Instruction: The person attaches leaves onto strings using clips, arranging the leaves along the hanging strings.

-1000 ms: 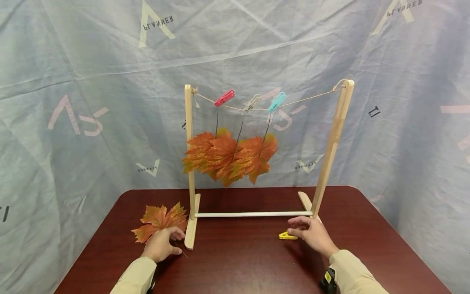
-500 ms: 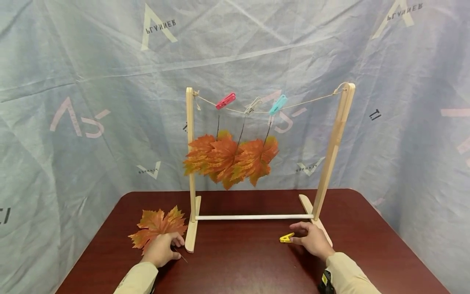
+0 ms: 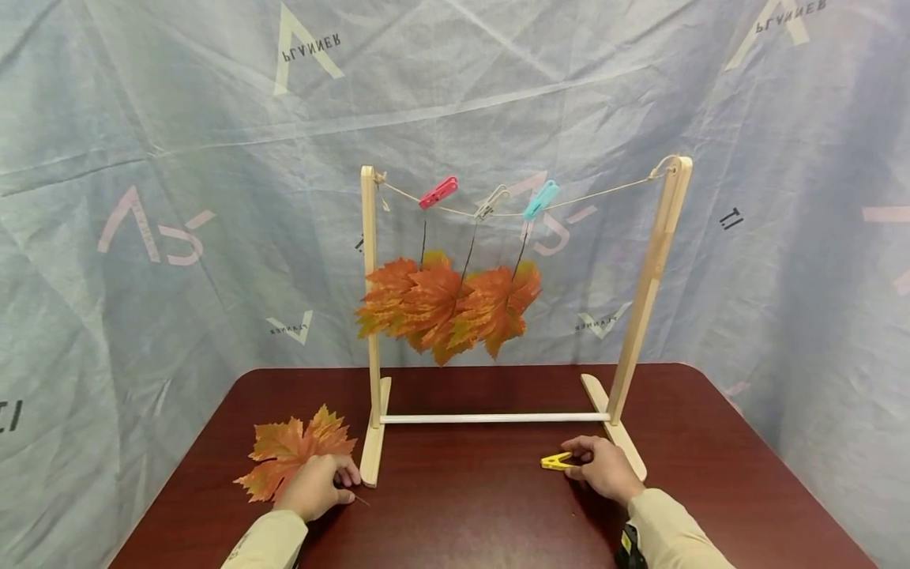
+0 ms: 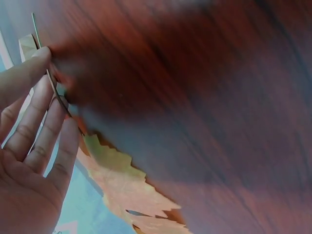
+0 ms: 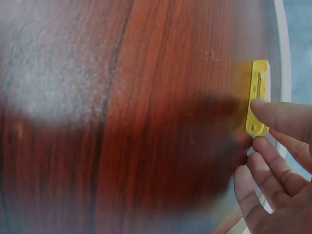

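Observation:
My left hand (image 3: pixel 313 488) pinches the thin stem of an orange artificial maple leaf (image 3: pixel 280 452) at the table's left side. In the left wrist view the stem (image 4: pixel 54 87) passes between thumb and fingers, and the leaf blade hangs below. Over on the right, my right hand (image 3: pixel 606 469) holds a yellow clothespin (image 3: pixel 557 461) between thumb and fingers, close to the tabletop. The right wrist view shows the thumb lying across the clothespin (image 5: pixel 258 87), with the other fingers beneath it.
A wooden stand (image 3: pixel 643 292) with a string (image 3: pixel 597 194) stands on the dark red table (image 3: pixel 455 506). Pink (image 3: pixel 438 192), white (image 3: pixel 490 203) and blue (image 3: pixel 542 199) clothespins sit on the string. Several orange leaves (image 3: pixel 434 304) hang below them. A grey cloth (image 3: pixel 178 316) surrounds the table.
The leaf has shifted left and toward me with my left hand, its stem now pinched. My right hand's fingers have closed on the yellow clothespin.

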### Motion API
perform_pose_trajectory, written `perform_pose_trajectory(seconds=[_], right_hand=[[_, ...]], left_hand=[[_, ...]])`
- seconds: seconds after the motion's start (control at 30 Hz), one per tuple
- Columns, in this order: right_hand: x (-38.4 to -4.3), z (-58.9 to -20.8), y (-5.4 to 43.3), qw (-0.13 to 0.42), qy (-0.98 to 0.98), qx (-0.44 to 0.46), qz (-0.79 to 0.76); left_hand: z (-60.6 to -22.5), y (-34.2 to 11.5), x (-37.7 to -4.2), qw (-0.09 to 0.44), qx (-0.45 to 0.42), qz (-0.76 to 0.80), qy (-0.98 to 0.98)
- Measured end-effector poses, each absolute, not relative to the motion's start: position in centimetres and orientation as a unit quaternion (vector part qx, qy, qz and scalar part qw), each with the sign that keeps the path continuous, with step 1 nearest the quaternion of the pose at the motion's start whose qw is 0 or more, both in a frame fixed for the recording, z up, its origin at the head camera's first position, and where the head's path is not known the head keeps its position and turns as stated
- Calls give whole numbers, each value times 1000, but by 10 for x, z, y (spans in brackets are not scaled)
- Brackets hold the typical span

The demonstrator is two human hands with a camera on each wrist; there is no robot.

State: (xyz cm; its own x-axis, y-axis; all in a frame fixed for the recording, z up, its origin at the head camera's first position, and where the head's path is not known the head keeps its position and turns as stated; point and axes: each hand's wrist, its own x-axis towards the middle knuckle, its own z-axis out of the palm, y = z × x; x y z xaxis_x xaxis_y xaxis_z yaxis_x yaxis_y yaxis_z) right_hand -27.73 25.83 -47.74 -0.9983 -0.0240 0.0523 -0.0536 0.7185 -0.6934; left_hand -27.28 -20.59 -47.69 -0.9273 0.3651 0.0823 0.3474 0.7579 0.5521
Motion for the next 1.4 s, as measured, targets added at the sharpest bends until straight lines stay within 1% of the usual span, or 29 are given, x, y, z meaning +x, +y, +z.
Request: perform_pose_trajectory(seconds=[0.2,0.3,0.5,0.6,0.77,0.93,1.1,1.2,1.4], right_hand=[[-276,-478,258,15,-930,13,366],[-275,-478,259,15,-935,11,353],[-274,-477,257,21,-937,9,349],[-273,-477,256,13,-929,1,369],[-273,-477,255,13,-922,-1,387],[-272,-474,253,15,-912,14,409],[-271,-472,250,7,-903,28,429],[-272,-472,248,12,-904,29,426],[-274,-469,247,31,-904,32,425]], left_hand=[[-471,-207,-274,36,178,269,946],[-470,-207,-274,36,176,250,951],[-471,-204,-275,20,189,196,962],[-472,-203,-275,10,191,179,965],[-472,-203,-275,-8,205,180,962],[-470,-202,-276,-20,239,198,951],[-465,-198,-279,12,239,223,945],[-461,-194,-281,31,230,229,946],[-455,-189,-282,31,239,220,945]])
